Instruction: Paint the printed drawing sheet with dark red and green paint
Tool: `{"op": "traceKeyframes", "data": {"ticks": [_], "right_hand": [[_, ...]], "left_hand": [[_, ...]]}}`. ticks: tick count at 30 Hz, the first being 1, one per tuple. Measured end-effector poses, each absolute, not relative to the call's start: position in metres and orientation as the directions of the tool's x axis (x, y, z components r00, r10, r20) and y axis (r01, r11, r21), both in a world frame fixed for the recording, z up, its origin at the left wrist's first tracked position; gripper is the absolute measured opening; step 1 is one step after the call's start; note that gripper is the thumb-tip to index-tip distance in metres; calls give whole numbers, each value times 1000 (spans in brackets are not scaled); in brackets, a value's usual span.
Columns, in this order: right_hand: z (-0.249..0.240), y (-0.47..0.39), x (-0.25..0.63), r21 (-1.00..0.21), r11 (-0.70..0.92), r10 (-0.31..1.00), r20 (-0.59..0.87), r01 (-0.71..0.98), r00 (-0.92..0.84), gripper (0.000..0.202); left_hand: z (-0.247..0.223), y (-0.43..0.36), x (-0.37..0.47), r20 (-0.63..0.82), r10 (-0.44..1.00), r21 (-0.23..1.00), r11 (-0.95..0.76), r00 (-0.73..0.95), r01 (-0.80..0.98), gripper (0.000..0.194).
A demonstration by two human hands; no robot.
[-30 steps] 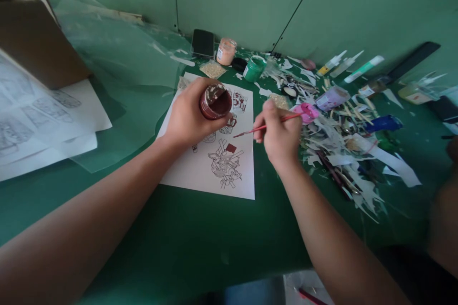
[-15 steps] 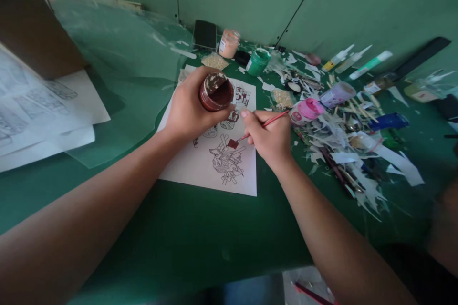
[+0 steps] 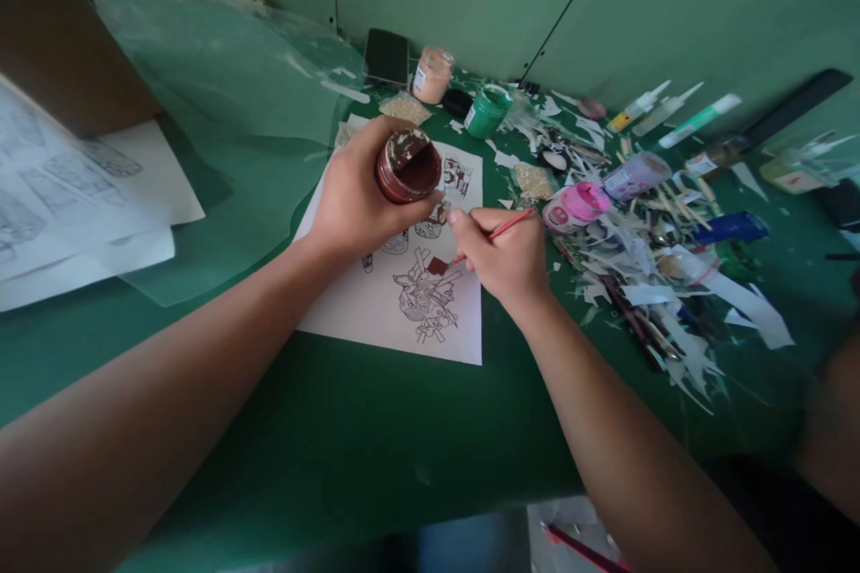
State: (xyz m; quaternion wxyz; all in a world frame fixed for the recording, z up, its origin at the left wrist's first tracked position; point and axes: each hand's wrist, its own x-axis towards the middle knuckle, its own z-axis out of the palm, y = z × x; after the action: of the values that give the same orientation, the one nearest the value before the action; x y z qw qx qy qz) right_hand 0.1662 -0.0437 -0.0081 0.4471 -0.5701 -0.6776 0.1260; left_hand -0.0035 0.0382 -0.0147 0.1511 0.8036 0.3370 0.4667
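Observation:
My left hand (image 3: 353, 197) is wrapped round an open jar of dark red-brown paint (image 3: 408, 175), tipped so its mouth faces me, above a printed sheet of line drawings (image 3: 376, 313). A thin red paintbrush (image 3: 511, 224) is pinched in my right hand (image 3: 503, 255), its tip low over the sheet beside a small red-brown painted patch (image 3: 437, 266). Some drawings farther up the sheet also carry red-brown paint. The jar and my left hand hide part of the page.
To the right lie paper scraps (image 3: 645, 295), a pink paint jar (image 3: 576, 208) and a lilac jar (image 3: 637, 176). Green (image 3: 488, 112) and peach (image 3: 434, 76) jars stand at the back. On the left are a cardboard box (image 3: 73, 45), printed sheets (image 3: 161, 183) and clear plastic film (image 3: 235, 224).
The brush has shifted very slightly by the painted patch, its handle tilting a little. My left hand keeps the jar in nearly the same place. The whole view has moved a little.

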Motion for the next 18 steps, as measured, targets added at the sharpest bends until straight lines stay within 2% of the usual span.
{"op": "traceKeyframes", "data": {"ticks": [5,12,18], "right_hand": [[-6,-44,165,-713,363,870,490,600,56,48],[-8,-43,169,-623,361,867,499,694,-3,49],[-7,-44,169,-633,379,853,522,675,11,49]], "left_hand": [[-14,39,-3,677,661,550,-746,323,375,46],[-16,43,-3,704,634,528,-768,319,362,50],[-16,44,-3,736,605,495,-787,305,368,51]]}}
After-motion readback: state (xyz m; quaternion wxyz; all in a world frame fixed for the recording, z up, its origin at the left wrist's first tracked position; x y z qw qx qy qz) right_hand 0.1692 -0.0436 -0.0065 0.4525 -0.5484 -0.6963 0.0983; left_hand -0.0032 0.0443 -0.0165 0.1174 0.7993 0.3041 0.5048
